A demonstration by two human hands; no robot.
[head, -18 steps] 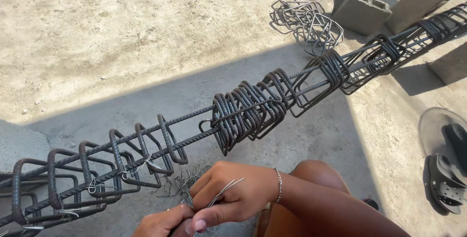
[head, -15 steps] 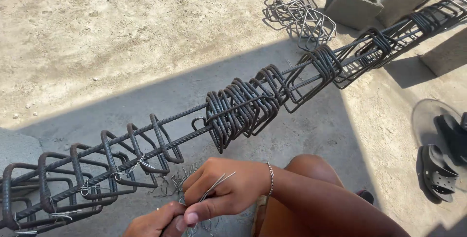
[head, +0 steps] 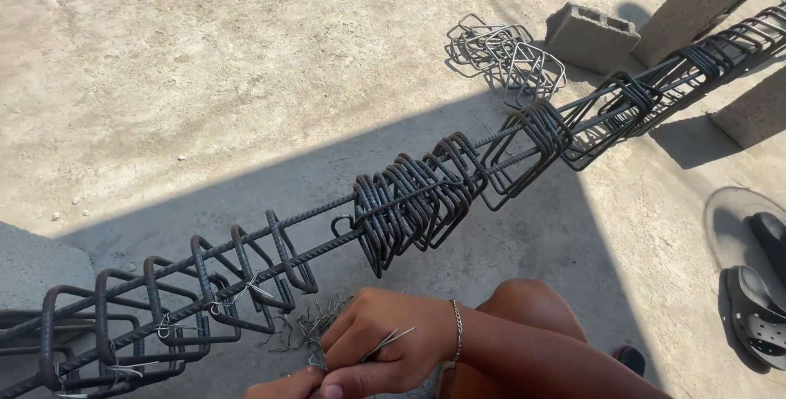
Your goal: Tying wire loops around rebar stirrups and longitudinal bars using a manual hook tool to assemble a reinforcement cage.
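**Hands sort tie wire just below a rebar cage**

The right hand (head: 389, 342) is curled, fingers pressed together around a few short, thin, silvery lengths of tie wire (head: 385, 342) that poke out toward 2 o'clock. The left hand (head: 286, 387) shows only partly at the bottom edge, touching the right; whether it pinches anything cannot be told. A loose bundle of cut grey wire pieces (head: 307, 329) lies just beside the right hand at 9 o'clock.

The long dark steel rebar cage with square stirrups (head: 409, 202) lies from the hands at 12 o'clock, near but apart, its long axis running from 8 o'clock to 2 o'clock. The right hand is nearer to it. Wire ties already sit on the stirrups toward 9 o'clock. Bare concrete floor (head: 246, 55) opens beyond the cage; grey concrete blocks (head: 594, 35) and spare bent stirrups (head: 503, 55) stand well apart at 1 o'clock.
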